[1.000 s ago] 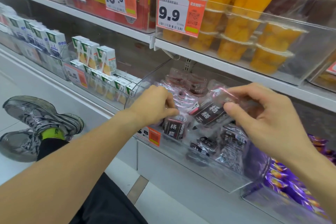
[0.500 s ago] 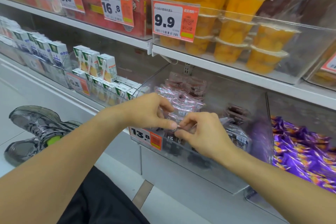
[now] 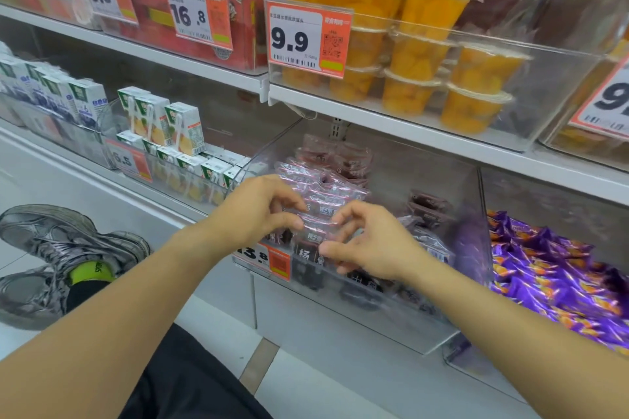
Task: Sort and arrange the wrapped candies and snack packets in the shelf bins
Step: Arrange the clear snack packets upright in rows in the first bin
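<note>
While both hands (image 3: 262, 211) (image 3: 371, 245) pinch packets (image 3: 320, 214) (marked 杨), tag (image 3: 263, 257) reads 13.8.

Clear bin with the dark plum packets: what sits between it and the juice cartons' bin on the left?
Head view: nothing stands between them. The clear bin directly adjoins the juice carton bin; only their transparent walls meet, near the left hand.
</note>
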